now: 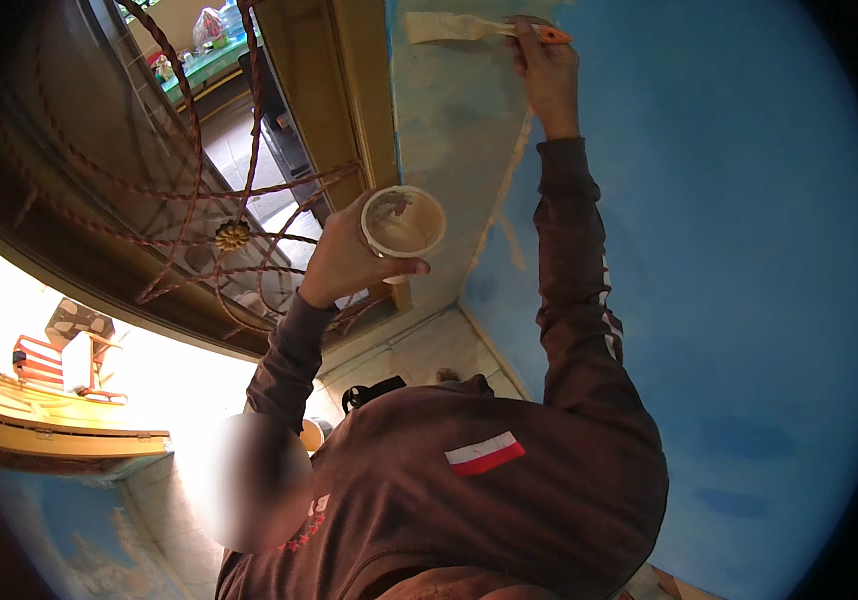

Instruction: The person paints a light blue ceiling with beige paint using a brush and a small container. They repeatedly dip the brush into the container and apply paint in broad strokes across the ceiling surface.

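My right hand reaches up to the wall and is closed round the orange handle of a paintbrush. The wide pale bristles point left and lie against, or very close to, the wall near the window frame; contact is hard to tell. Lower and to the left, my left hand grips a round plastic tub from its side. Cream paint lies inside the tub, with a greyish smear on its inner wall. Behind the brush the wall strip is patchy cream and grey, bordering the blue wall.
Left of the tub stands a brown wooden window frame with a twisted metal grille close to my left hand. A striped chair stands in the far-left room. Near my left side, a container rests on the tiled floor.
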`<action>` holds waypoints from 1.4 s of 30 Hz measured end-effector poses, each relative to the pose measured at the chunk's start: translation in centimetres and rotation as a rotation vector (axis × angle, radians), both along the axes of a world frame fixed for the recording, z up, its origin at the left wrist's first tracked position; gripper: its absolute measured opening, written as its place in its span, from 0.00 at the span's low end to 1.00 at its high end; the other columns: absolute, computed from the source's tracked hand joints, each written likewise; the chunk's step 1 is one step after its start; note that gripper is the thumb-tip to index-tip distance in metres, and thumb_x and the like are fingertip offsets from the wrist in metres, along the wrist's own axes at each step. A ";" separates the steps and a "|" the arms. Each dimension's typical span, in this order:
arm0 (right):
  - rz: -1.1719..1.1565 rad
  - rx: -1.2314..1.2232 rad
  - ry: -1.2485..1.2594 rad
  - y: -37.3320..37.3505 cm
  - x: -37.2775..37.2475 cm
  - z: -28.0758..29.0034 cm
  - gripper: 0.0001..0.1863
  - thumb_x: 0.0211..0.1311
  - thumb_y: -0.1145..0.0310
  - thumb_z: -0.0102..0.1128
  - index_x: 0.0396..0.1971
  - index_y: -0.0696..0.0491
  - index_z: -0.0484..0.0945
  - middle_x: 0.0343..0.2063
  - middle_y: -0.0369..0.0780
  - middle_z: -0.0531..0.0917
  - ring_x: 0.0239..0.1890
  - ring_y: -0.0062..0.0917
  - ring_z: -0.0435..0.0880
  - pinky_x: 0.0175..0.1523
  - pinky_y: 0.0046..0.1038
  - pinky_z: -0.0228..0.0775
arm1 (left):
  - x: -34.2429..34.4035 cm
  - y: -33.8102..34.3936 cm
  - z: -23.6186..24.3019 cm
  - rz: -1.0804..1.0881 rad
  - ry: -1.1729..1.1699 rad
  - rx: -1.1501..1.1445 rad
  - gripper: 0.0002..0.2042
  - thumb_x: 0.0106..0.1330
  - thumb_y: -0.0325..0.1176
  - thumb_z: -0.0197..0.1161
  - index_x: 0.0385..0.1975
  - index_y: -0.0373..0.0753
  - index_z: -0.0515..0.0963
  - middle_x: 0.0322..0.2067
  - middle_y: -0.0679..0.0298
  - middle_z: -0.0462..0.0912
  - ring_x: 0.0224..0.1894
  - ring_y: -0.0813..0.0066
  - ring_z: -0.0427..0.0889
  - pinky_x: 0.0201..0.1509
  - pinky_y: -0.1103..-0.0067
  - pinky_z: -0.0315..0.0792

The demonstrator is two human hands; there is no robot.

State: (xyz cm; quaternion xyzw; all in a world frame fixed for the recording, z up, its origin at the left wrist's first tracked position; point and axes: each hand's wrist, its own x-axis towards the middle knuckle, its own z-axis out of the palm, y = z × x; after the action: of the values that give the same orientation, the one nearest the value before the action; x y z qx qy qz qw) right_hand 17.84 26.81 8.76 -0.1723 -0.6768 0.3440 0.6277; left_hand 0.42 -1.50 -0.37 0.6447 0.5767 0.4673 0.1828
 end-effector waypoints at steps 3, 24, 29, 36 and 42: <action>-0.155 0.093 0.012 1.6 2.5 -0.8 0.16 0.76 0.59 0.59 0.45 0.58 0.84 0.30 0.34 0.82 0.28 0.13 0.73 0.30 0.16 0.62 | -0.1 -0.1 0.0 0.013 0.010 -0.016 0.43 0.40 0.46 0.89 0.57 0.32 0.76 0.49 0.55 0.87 0.51 0.65 0.87 0.57 0.71 0.80; 0.065 -0.193 0.377 -0.8 4.1 -5.4 0.14 0.78 0.63 0.56 0.46 0.59 0.83 0.30 0.34 0.80 0.28 0.12 0.72 0.28 0.16 0.63 | 0.6 -0.2 0.0 0.000 0.033 -0.037 0.42 0.40 0.45 0.88 0.56 0.33 0.77 0.49 0.56 0.86 0.50 0.66 0.87 0.56 0.71 0.79; -0.023 -0.289 0.225 0.6 4.2 -7.5 0.14 0.77 0.62 0.59 0.45 0.60 0.83 0.29 0.33 0.80 0.28 0.11 0.72 0.28 0.15 0.62 | 0.5 -0.1 0.1 0.009 0.064 -0.046 0.42 0.40 0.45 0.88 0.56 0.33 0.77 0.49 0.56 0.87 0.50 0.66 0.87 0.56 0.72 0.79; -0.351 -0.072 0.416 1.4 5.3 -8.4 0.12 0.73 0.67 0.60 0.45 0.59 0.84 0.31 0.34 0.83 0.31 0.16 0.77 0.35 0.23 0.69 | 0.4 -0.1 -0.3 -0.004 0.025 -0.040 0.41 0.39 0.44 0.89 0.55 0.33 0.77 0.48 0.56 0.87 0.50 0.67 0.87 0.56 0.71 0.80; -0.698 0.294 0.124 2.3 3.5 -7.5 0.10 0.67 0.71 0.63 0.46 0.54 0.86 0.35 0.40 0.86 0.36 0.28 0.83 0.42 0.28 0.76 | 0.6 0.2 -0.5 -0.011 0.036 -0.065 0.42 0.39 0.44 0.89 0.56 0.33 0.77 0.49 0.56 0.87 0.50 0.66 0.87 0.56 0.71 0.80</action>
State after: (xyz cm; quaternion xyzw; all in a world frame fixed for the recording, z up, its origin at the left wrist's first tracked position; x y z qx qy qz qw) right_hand 21.37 29.15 1.30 -0.2793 -0.5802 0.0185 0.7649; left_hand 1.02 -1.28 -0.87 0.6499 0.5912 0.4357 0.1958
